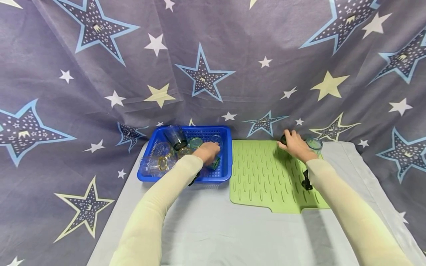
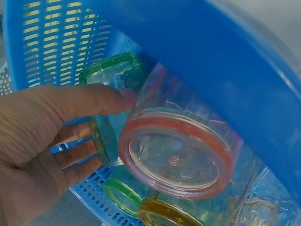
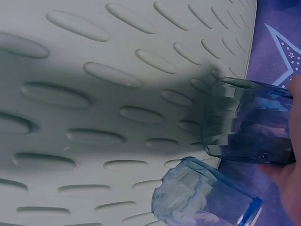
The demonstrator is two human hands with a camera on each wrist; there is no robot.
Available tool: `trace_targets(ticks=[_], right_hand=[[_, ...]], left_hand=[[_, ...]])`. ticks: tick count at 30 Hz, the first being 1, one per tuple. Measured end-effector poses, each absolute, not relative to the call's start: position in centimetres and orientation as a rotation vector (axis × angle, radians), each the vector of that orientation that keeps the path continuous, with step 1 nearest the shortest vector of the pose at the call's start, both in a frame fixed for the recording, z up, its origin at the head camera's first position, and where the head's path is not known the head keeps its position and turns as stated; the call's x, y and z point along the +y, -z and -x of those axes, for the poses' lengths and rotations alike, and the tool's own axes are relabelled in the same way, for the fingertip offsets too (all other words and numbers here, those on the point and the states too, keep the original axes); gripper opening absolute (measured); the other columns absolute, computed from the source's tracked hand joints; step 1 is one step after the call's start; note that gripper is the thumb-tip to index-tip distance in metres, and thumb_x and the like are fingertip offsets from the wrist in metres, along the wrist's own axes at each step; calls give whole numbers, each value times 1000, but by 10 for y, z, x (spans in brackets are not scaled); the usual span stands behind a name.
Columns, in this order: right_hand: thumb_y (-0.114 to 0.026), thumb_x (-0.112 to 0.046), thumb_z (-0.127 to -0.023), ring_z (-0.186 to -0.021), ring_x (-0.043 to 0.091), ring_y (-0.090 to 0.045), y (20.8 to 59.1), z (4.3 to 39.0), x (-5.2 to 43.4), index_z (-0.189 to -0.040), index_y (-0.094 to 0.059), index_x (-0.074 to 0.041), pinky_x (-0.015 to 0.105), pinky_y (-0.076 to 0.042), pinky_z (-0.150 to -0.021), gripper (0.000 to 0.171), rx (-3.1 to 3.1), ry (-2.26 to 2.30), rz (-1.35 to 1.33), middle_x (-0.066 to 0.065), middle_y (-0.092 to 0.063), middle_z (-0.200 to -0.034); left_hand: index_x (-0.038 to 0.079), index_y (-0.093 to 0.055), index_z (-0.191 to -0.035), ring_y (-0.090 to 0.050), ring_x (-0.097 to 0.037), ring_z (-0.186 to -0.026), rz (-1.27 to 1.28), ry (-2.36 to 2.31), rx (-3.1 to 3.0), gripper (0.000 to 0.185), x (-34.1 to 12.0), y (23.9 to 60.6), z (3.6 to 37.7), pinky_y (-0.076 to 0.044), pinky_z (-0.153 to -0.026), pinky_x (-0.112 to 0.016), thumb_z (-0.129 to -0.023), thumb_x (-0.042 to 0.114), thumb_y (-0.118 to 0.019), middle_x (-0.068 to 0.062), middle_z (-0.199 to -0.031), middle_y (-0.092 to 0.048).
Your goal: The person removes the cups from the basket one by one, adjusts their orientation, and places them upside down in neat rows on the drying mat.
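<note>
Star-printed grey cloth is backing the desk. Left hand is grasping a green-tinted glass tumbler inside a blue plastic basket; right hand, a blue-tinted glass tumbler by the lime-green mat. Presumably slippery, fragile; sidewalls favoured.

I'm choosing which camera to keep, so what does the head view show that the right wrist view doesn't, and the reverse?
Only the head view: the left hand, the basket with its glasses, both sleeves and the table.
Only the right wrist view: clear facets on the held glass and the second glass.
Both: the right hand gripping the held glass, the second glass near it, the mat and the star cloth.
</note>
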State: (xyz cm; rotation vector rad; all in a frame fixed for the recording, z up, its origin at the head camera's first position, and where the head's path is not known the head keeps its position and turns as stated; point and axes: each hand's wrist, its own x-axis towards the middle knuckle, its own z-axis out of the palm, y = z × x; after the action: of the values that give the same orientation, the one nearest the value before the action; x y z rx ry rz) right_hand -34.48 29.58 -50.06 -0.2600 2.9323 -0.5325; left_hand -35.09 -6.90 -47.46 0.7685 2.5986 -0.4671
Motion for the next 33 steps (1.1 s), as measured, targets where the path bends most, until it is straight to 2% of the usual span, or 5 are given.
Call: trace_targets(ticks=[11,19,30,33], right_hand=[[-42,-49,-107,-136,59,-29,504,343,298,-155,-18,4,72,-38,-101,75,2889,554,240,45,-24,-149],[-40,-55,-106,-139,60,-24,510,345,299,-156,-15,5,73,-34,-105,83,2857,572,228,45,-17,-152],[-43,-46,-107,-139,61,-25,509,342,296,-156,-15,5,72,-34,-106,76,2859,596,183,45,-18,-153],[-44,-45,-107,-138,62,-25,510,340,296,-156,-16,5,72,-34,-106,76,2857,630,170,46,-18,-152]], left_hand=[[11,-74,-109,-62,-32,-122,-798,484,2617,27,-69,480,352,-56,-98,-42,-84,3,-78,-11,-140,-59],[11,-74,-113,-58,-33,-130,-772,482,2604,28,-67,480,352,-54,-102,-42,-86,3,-76,-10,-150,-53],[9,-71,-124,-49,-36,-141,-761,435,2630,35,-68,482,351,-44,-115,-46,-90,2,-72,-14,-157,-47],[9,-70,-125,-48,-36,-142,-771,437,2640,35,-68,484,352,-44,-115,-46,-91,3,-70,-13,-158,-46]])
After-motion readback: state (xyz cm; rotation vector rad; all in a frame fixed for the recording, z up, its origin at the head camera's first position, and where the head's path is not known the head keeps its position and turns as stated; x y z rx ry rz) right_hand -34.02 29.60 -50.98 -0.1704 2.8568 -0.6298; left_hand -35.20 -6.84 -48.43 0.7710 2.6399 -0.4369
